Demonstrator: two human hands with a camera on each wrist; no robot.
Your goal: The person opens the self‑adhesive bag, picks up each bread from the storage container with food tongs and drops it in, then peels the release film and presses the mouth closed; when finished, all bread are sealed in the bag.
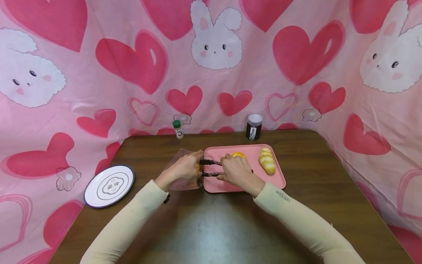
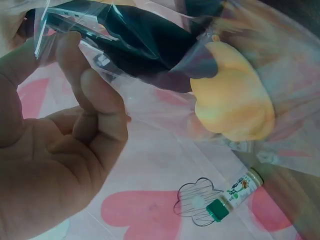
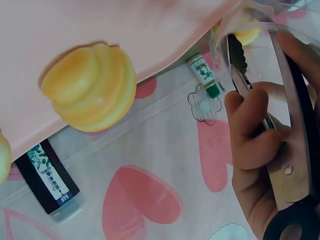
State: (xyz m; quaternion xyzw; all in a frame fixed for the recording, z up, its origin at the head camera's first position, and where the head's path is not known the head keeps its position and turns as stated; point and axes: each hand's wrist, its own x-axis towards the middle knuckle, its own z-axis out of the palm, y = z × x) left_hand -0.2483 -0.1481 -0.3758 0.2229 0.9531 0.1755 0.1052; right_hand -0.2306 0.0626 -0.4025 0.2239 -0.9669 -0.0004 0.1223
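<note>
My left hand point(image 1: 188, 165) pinches the mouth of a clear plastic bag point(image 1: 179, 185), left of the pink tray point(image 1: 227, 189). My right hand point(image 1: 237, 170) grips metal tongs point(image 1: 211, 161) over the tray, their black tips pointing left into the bag. Through the plastic, the left wrist view shows a yellow bread roll point(image 2: 235, 95) inside, right at the dark tong tips point(image 2: 140, 45). Another rounded roll point(image 3: 92, 87) lies on the tray, partly behind my right hand in the head view. A long ridged bread point(image 1: 267, 161) rests at the tray's right side.
A white plate point(image 1: 95, 190) with a dark blue rim sits at the table's left edge. Along the back stand a green-capped shaker bottle point(image 1: 178, 129) and a dark jar point(image 1: 254, 127) with a white lid. Pink printed cloth point(image 1: 214, 84) hangs behind the table point(image 1: 211, 227).
</note>
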